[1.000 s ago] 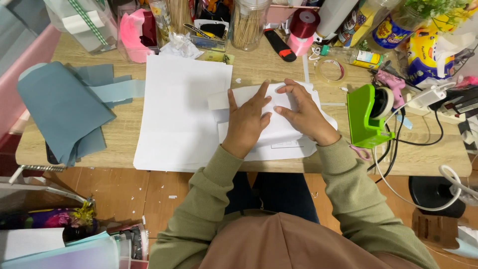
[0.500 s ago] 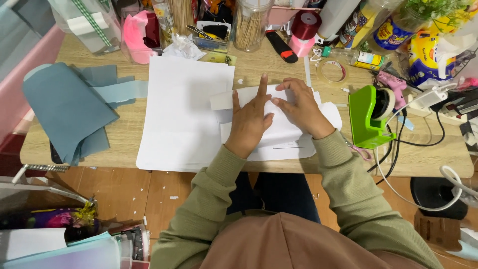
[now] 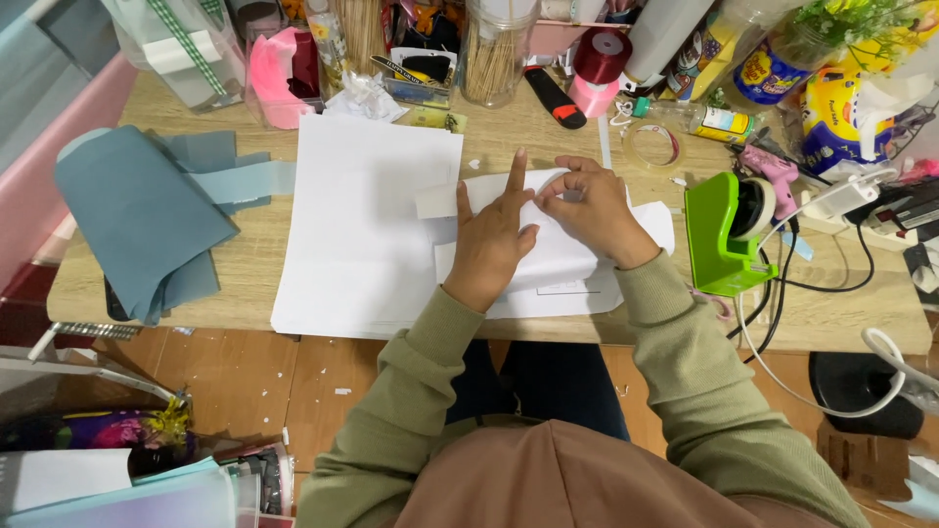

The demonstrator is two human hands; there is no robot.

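The folded white paper [image 3: 558,249] lies near the middle of the wooden worktop [image 3: 254,269], on top of a larger white sheet [image 3: 367,225] spread flat beneath it. The left hand [image 3: 494,235] rests flat on the folded paper with fingers spread and the index finger stretched toward the far edge; its grip is open, pressing rather than clasping. The right hand [image 3: 592,210] sits just beside it, fingertips curled together and pinching the upper edge of the same paper (how tightly, I cannot tell). The two hands touch near the fold.

A green tape dispenser [image 3: 724,235] stands just right of the paper, with a clear tape roll [image 3: 653,147] farther back. Blue-grey paper [image 3: 137,215] lies well apart at the left end. Jars of sticks [image 3: 494,49], a red ribbon spool [image 3: 602,54] and other clutter crowd the far edge. Below the worktop shows brown tiled floor [image 3: 264,381].
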